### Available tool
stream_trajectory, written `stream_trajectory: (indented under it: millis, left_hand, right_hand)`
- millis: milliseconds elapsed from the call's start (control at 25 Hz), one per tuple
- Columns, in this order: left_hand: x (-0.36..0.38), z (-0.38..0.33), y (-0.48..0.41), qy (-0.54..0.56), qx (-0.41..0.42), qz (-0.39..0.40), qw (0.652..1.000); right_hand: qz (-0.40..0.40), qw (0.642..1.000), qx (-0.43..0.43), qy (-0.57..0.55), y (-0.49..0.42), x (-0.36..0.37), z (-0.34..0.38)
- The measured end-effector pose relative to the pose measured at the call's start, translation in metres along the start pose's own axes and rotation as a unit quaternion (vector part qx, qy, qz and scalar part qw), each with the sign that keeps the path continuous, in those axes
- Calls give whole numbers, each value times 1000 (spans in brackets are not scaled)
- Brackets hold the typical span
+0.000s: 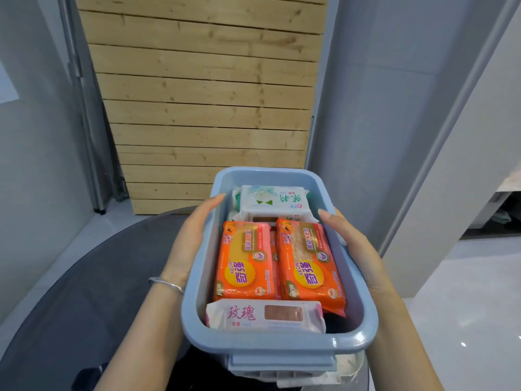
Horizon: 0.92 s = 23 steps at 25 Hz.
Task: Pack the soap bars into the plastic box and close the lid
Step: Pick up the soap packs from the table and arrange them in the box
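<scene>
A light blue plastic box (282,347) is held up in front of me, with no lid on it. Inside lie two orange soap packs (245,263) side by side, a white and green pack (272,200) at the far end and a pink and white pack (265,316) at the near end. My left hand (194,230) grips the box's left wall. My right hand (355,246) grips its right wall. No lid is in view.
Below the box is a round dark glass table (84,277). A wooden slatted panel (203,88) leans against the grey wall behind. A white glossy floor (465,277) lies to the right.
</scene>
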<state>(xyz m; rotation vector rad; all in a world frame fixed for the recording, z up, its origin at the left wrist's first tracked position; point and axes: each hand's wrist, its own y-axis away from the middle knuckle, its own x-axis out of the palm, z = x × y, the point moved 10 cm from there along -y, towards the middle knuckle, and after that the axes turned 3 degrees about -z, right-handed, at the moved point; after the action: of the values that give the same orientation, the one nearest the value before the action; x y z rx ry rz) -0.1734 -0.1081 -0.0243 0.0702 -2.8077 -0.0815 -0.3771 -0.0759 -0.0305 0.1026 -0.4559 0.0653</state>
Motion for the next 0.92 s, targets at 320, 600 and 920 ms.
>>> stream_trajectory:
  millis: [320, 600, 920]
  left_hand:
    - [-89, -14, 32, 21, -70, -27, 997]
    - [-122, 2, 31, 10, -88, -18, 996]
    - [-134, -8, 37, -173, -53, -40, 983]
  right_hand:
    - [34, 999, 28, 10, -10, 82, -50]
    - [25, 997, 75, 20, -21, 93, -99]
    - [42, 988, 58, 139, -11, 91, -91]
